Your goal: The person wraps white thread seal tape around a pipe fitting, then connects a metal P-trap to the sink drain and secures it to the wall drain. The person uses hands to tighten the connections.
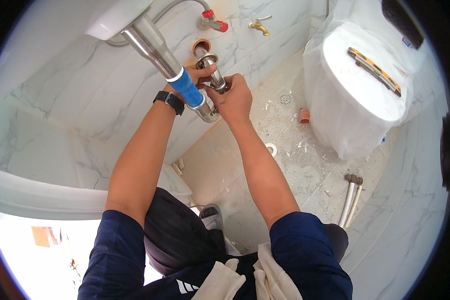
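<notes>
A chrome drain pipe (152, 46) slants down from the white sink (102, 22) into a section with a blue wrapping (186, 89). Below that sits the chrome drain trap (205, 115), whose outlet arm rises toward a hole in the wall (200, 46). My right hand (237, 100) is closed, its thumb and fingers pinching a collar on the outlet arm. Reaching behind the blue section, my left hand (200, 74) has its fingers against the same arm from the other side; part of it is hidden. A round metal flange (207, 61) encircles the arm near the wall.
A red-handled valve (215, 24) and a brass tap (260, 26) stick out from the marbled wall. At right, a plastic-wrapped toilet (335, 100) carries an orange-and-black tool (375, 71). Two hammers (352, 197), a white ring (271, 149) and debris lie on the floor.
</notes>
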The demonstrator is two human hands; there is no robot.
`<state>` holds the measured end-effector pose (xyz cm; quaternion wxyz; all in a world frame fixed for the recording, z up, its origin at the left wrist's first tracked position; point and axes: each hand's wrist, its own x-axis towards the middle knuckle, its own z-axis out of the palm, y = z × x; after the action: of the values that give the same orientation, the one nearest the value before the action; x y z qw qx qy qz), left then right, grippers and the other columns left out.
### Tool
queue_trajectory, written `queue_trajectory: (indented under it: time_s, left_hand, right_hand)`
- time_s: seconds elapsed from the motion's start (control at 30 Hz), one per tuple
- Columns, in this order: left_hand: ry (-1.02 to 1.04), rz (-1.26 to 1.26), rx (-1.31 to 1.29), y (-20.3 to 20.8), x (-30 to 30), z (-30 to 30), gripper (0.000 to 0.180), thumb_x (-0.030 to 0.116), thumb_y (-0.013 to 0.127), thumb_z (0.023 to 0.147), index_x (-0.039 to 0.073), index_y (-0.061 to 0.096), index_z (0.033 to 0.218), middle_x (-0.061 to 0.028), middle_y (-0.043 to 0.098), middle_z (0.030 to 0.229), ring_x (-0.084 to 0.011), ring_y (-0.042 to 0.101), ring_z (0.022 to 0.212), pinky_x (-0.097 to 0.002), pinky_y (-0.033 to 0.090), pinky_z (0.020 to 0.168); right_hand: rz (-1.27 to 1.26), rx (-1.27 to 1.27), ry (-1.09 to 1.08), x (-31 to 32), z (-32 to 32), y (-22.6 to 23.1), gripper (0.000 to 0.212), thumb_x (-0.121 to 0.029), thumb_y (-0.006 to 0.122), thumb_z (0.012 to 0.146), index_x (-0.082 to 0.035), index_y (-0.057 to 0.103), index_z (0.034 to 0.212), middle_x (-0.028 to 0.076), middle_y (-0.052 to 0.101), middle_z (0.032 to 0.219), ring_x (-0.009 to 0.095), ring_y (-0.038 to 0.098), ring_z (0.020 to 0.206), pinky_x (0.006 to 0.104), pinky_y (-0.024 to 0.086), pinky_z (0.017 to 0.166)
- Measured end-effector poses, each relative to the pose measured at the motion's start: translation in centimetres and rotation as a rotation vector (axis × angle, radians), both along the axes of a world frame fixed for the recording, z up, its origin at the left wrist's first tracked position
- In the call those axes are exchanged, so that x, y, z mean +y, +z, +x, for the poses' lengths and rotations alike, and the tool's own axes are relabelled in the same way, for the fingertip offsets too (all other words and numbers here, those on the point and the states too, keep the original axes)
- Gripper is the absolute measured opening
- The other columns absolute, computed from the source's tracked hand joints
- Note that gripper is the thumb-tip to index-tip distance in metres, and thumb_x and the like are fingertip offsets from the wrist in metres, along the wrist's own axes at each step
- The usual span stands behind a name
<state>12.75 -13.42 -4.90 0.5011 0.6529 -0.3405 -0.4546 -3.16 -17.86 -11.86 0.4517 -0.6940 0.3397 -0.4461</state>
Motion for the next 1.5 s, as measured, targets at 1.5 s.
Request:
queue_trajectory:
  time_s: [1.5]
  left_hand:
    - [0.153,0.204,-0.295,2.8,0.8,-1.1,0.035,0.044,0.085,0.084,0.014,0.069,0.095,0.0070,0.049,0.076,-0.0071,0.040,0.069,-0.0249,0.031,0.063]
  right_hand:
    - [0.138,0.124,0.220,-1.9,1.3,1.0,0.032,-0.034,0.085,0.070,-0.007,0.075,0.085,0.013,0.074,0.078,0.030,0.072,0.081,0.0383,0.053,0.082]
